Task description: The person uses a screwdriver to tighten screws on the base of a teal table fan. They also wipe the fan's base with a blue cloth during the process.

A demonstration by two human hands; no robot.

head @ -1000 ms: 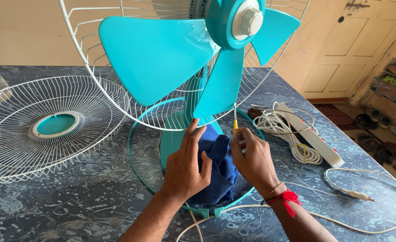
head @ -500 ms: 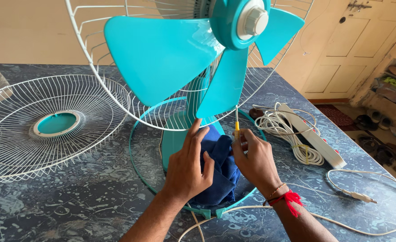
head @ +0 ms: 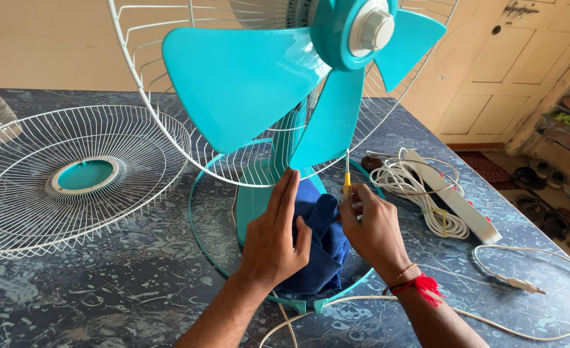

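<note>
At the fan's base, both hands hold much as a second ago
Left hand [head: 273,241] lies flat, fingers together, on the blue cloth [head: 323,248]; right hand [head: 374,229] stays clamped on the yellow screwdriver [head: 347,183], tip up beside the teal stand [head: 285,161]

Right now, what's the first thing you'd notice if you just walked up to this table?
A big turquoise fan stands in the middle with its front cover off, blades bare. That white wire front guard lies flat on the dark marbled table to the left. Below the blades, the left hand rests on a blue cloth while the right hand holds a yellow-handled screwdriver.
</note>
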